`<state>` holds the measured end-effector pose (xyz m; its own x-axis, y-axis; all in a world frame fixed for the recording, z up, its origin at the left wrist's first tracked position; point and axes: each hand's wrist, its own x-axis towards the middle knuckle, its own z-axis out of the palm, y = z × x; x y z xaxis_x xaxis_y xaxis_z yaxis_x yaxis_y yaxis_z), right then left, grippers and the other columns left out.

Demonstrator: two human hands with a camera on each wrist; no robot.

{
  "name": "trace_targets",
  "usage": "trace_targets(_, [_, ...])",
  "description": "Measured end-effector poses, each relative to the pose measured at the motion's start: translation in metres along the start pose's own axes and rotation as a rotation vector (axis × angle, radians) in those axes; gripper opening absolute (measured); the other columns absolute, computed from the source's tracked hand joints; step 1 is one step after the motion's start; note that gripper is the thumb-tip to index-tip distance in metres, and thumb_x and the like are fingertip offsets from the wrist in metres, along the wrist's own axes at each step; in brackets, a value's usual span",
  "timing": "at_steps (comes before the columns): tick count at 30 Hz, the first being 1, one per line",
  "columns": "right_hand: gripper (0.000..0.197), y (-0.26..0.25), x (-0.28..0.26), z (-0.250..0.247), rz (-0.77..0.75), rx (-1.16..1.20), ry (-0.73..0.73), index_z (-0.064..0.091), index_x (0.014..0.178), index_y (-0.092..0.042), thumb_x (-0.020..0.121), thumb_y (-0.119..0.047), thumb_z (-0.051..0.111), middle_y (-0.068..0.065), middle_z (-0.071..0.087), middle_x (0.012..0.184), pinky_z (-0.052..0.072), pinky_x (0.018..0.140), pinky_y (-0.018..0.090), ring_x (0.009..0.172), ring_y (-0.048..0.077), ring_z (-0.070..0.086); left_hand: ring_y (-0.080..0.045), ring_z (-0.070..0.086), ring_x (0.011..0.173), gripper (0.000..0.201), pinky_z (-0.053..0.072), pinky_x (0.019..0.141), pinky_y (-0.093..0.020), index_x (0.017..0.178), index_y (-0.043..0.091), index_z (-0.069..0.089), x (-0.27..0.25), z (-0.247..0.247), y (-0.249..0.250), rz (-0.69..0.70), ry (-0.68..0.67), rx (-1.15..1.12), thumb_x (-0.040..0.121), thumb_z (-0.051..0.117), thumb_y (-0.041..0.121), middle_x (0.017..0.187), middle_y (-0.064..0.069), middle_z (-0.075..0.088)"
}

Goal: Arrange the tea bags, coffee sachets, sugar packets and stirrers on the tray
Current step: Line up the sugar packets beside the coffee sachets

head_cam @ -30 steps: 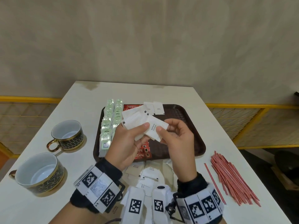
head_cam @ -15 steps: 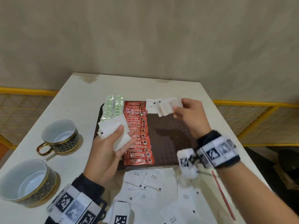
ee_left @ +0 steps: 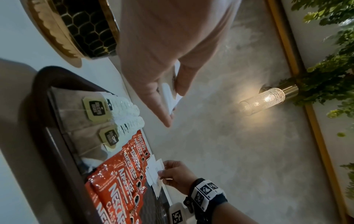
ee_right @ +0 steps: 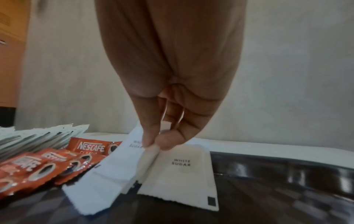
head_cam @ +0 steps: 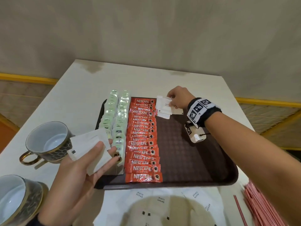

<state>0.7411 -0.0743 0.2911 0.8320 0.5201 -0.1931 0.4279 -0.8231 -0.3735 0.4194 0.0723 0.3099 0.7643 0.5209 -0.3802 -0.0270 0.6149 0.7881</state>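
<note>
A dark brown tray (head_cam: pixel 195 160) holds two rows of green tea bags (head_cam: pixel 117 121) on its left and a column of red coffee sachets (head_cam: pixel 143 139) beside them. At the tray's far end my right hand (head_cam: pixel 172 101) pinches a white sugar packet (ee_right: pixel 114 171) and holds it against other sugar packets (head_cam: pixel 164 110) lying there. My left hand (head_cam: pixel 91 159) hovers over the tray's near left corner and grips a small stack of sugar packets (head_cam: pixel 89 147). More sugar packets (head_cam: pixel 162 199) lie on the table before the tray. Red stirrers (head_cam: pixel 260 209) lie at the near right.
Two black-and-gold cups stand left of the tray, one (head_cam: pixel 47 142) farther and one (head_cam: pixel 14 196) at the near left edge. The right half of the tray is bare. A plain wall rises behind the white table (head_cam: pixel 146 75).
My right hand has carried one sugar packet from the stack to the tray's far end and lowered it onto the packets there. My left hand with the stack has drifted left and nearer.
</note>
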Motion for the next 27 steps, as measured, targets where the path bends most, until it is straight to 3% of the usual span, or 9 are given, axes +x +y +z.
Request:
trace_targets(3, [0.028,-0.002,0.008,0.001,-0.040,-0.051,0.008,0.067,0.112,-0.003,0.084,-0.001,0.070,0.013,0.063,0.115,0.043,0.073,0.027,0.077,0.019,0.050,-0.029,0.073,0.093,0.032,0.060,0.071,-0.041,0.112,0.015,0.063,0.003,0.001,-0.002,-0.004,0.019,0.012,0.080,0.061,0.008,0.102,-0.006,0.076])
trace_targets(5, [0.028,-0.002,0.012,0.003,-0.051,-0.070,0.006,0.067,0.111,-0.003,0.083,-0.001,0.071,0.013,0.063,0.115,0.040,0.073,0.026,0.071,0.019,0.049,-0.029,0.073,0.093,0.032,0.059,0.073,-0.044,0.111,0.015,0.062,0.005,0.002,-0.003,-0.016,0.022,0.024,0.080,0.061,0.008,0.101,-0.007,0.076])
trace_targets(7, [0.026,-0.001,0.014,0.005,-0.050,-0.068,0.014,0.068,0.109,-0.004,0.083,-0.002,0.072,0.013,0.063,0.114,0.041,0.072,0.027,0.075,0.021,0.050,-0.029,0.073,0.093,0.031,0.059,0.072,-0.045,0.111,0.014,0.062,0.006,0.004,-0.003,-0.026,0.021,0.032,0.081,0.061,0.007,0.100,-0.007,0.076])
trace_targets(10, [0.021,0.003,0.013,0.000,-0.056,-0.056,0.016,0.070,0.102,-0.008,0.081,-0.005,0.074,0.006,0.063,0.098,0.042,0.068,0.026,0.084,0.019,0.053,-0.029,0.074,0.091,0.031,0.060,0.069,-0.044,0.112,0.013,0.062,0.005,0.006,-0.003,-0.040,0.007,0.044,0.081,0.061,0.007,0.099,-0.008,0.076])
trace_targets(13, [0.012,0.011,0.007,-0.019,-0.031,0.063,0.004,0.067,0.085,-0.013,0.079,-0.007,0.076,-0.004,0.056,0.074,0.040,0.053,0.020,0.074,0.015,0.054,-0.029,0.074,0.091,0.040,0.060,0.069,-0.044,0.114,0.014,0.062,0.003,0.006,-0.002,-0.047,0.001,0.063,0.074,0.063,0.010,0.101,-0.009,0.076])
trace_targets(17, [0.013,0.033,-0.001,-0.047,0.044,0.105,-0.188,0.069,0.076,-0.012,0.075,-0.007,0.080,-0.001,0.056,0.063,0.045,0.053,0.023,0.061,0.015,0.049,-0.030,0.074,0.090,0.045,0.061,0.065,-0.042,0.117,0.012,0.062,0.002,0.005,-0.001,-0.067,-0.003,0.040,0.072,0.063,0.010,0.101,-0.010,0.076])
trace_targets(22, [0.025,0.042,0.003,-0.034,0.120,-0.019,-0.213,0.069,0.093,-0.005,0.072,-0.004,0.083,0.006,0.063,0.079,0.053,0.057,0.025,0.068,0.017,0.057,-0.032,0.074,0.089,0.050,0.060,0.066,-0.043,0.124,0.006,0.059,0.000,0.011,0.000,-0.157,-0.032,-0.001,0.074,0.061,0.010,0.103,-0.017,0.074])
trace_targets(25, [0.025,0.037,0.007,-0.024,0.089,-0.033,-0.129,0.067,0.091,-0.003,0.072,-0.001,0.083,0.004,0.061,0.078,0.057,0.056,0.026,0.067,0.019,0.060,-0.034,0.073,0.090,0.052,0.059,0.066,-0.048,0.123,0.006,0.058,0.000,0.014,0.003,-0.224,-0.062,-0.059,0.072,0.060,0.014,0.104,-0.022,0.073])
trace_targets(27, [0.025,0.034,0.010,-0.019,0.058,-0.035,-0.091,0.066,0.089,-0.002,0.071,0.000,0.083,0.004,0.059,0.077,0.058,0.057,0.028,0.071,0.023,0.062,-0.036,0.072,0.094,0.064,0.057,0.068,-0.052,0.125,0.010,0.057,0.002,0.015,0.005,-0.252,-0.097,-0.107,0.063,0.069,0.016,0.107,-0.024,0.071])
